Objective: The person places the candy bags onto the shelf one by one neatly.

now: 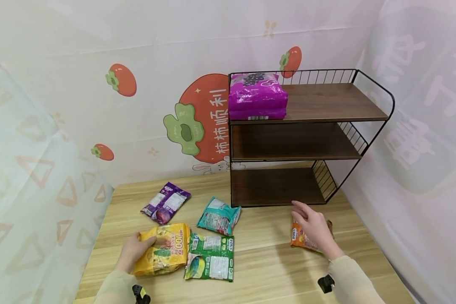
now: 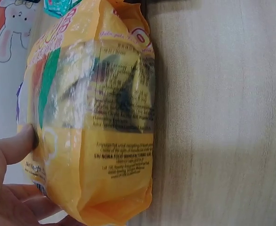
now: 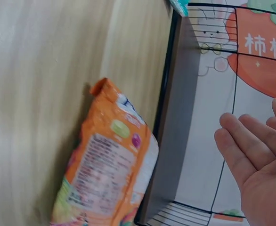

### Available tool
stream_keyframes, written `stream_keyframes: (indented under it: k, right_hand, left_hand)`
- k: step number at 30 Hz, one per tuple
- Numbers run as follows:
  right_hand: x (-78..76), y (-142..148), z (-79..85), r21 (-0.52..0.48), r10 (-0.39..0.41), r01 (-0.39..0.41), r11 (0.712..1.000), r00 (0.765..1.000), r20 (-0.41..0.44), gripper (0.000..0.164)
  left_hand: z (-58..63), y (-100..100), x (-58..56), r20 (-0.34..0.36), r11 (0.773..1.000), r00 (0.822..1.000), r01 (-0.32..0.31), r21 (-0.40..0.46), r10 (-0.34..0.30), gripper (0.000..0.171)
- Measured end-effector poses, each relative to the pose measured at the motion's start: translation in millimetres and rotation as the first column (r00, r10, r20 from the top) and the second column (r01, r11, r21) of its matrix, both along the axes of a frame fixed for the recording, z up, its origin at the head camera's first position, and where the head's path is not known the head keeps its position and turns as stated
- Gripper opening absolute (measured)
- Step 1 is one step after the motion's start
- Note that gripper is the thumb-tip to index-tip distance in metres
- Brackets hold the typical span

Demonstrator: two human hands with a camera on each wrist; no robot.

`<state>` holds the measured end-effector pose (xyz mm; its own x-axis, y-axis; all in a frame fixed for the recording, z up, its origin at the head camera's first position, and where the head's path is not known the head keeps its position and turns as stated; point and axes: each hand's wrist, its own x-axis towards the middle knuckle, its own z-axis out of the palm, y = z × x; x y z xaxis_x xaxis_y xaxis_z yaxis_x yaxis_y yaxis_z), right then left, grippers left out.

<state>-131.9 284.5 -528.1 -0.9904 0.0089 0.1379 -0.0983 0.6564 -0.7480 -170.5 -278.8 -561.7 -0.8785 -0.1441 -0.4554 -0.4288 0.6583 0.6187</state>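
The left hand [image 1: 134, 252] is gripping the plump yellow bag [image 1: 166, 249] at its left side, thumb pressing its face, while the bag is apparently resting on the worktop [image 1: 262, 274] just beside the green packet [image 1: 213, 258]. The right hand [image 1: 314, 226] is hovering by the orange packet [image 3: 105, 165], loosely extended and holding nothing. The yellow bag is looking fairly light, soft and slippery (its film is shining and creasing), so a broad side hold is probably suiting it better than a corner pinch; the smaller orange packet is probably favouring a gentle mid-body grasp
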Motion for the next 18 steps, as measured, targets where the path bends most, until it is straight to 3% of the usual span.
stream_keyframes:
  k: [6,11,18]
  right_hand:
    - [2.5,-4,-6.8,-0.037,-0.001,0.004,0.999,0.996,0.086,0.044]
    - [3.9,-5,-9.2,-0.076,0.004,0.008,0.997,0.988,0.157,0.046]
    - [7.8,-8,-14.8,-0.051,0.050,-0.043,0.998,0.988,0.144,0.047]
  left_hand:
    - [-6.4,-8,0.5,0.021,0.995,0.998,-0.056,0.077,0.055,0.112]
    - [-8.2,-14,1.5,0.062,0.971,0.991,-0.129,0.201,0.119,0.122]
    - [2.3,-16,0.3,0.119,0.973,0.988,-0.121,0.197,0.098,0.122]
